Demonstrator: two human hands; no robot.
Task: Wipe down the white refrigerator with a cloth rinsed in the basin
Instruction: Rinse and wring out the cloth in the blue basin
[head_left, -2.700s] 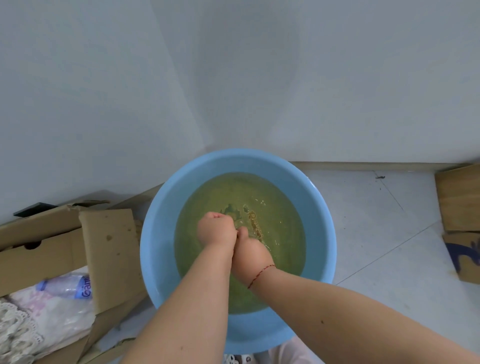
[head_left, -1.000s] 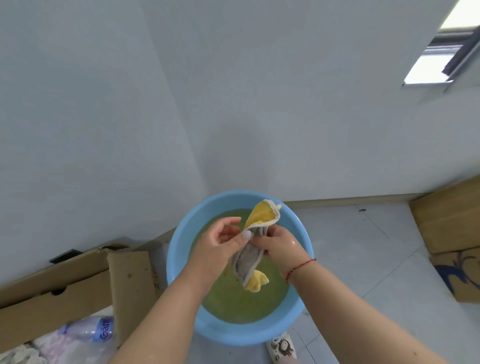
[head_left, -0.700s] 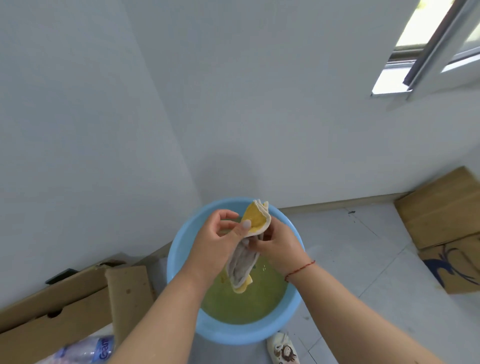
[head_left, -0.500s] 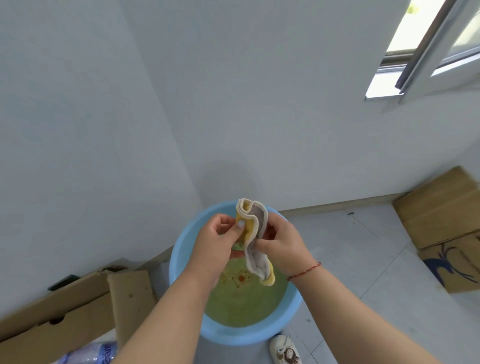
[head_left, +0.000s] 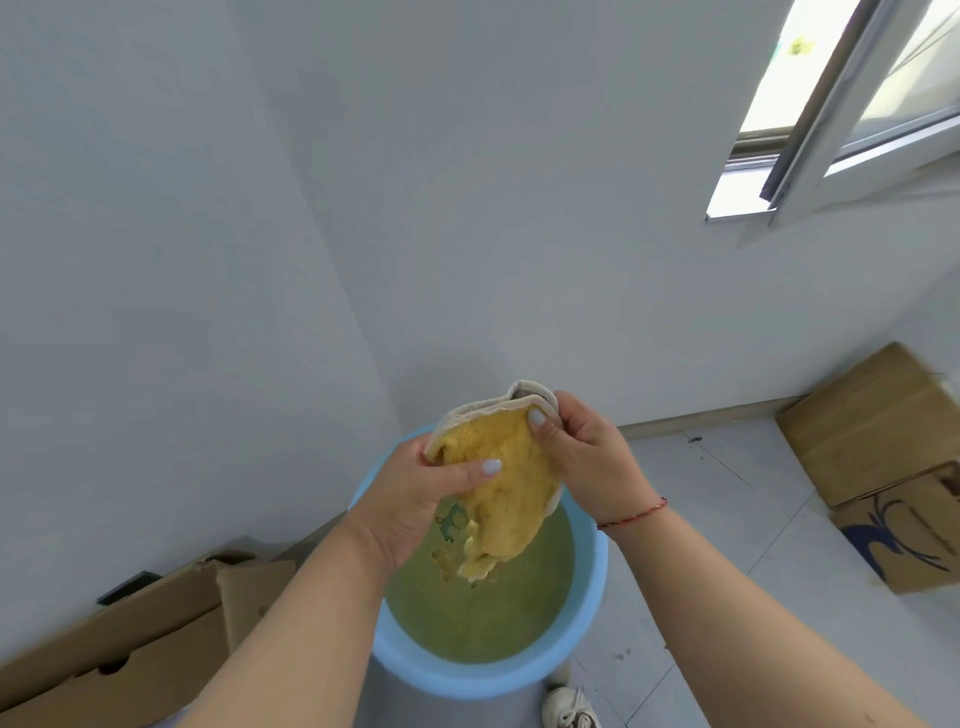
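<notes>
Head view: you hold the yellow cloth (head_left: 506, 486) above the blue basin (head_left: 589, 618), left hand (head_left: 415, 501) pinching one upper corner, right hand (head_left: 584, 454) the other. Rinsing looks finished; next, carry it to the refrigerator, which isn't in view.

window (head_left: 852, 98) upper right | cardboard boxes (head_left: 878, 457) right, by wall | shoe (head_left: 569, 707) bottom

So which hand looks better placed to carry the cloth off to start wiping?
Probably the left hand: its thumb lies across the yellow cloth mid-body. The right hand only pinches its top edge. Both hold it above the blue basin.
</notes>
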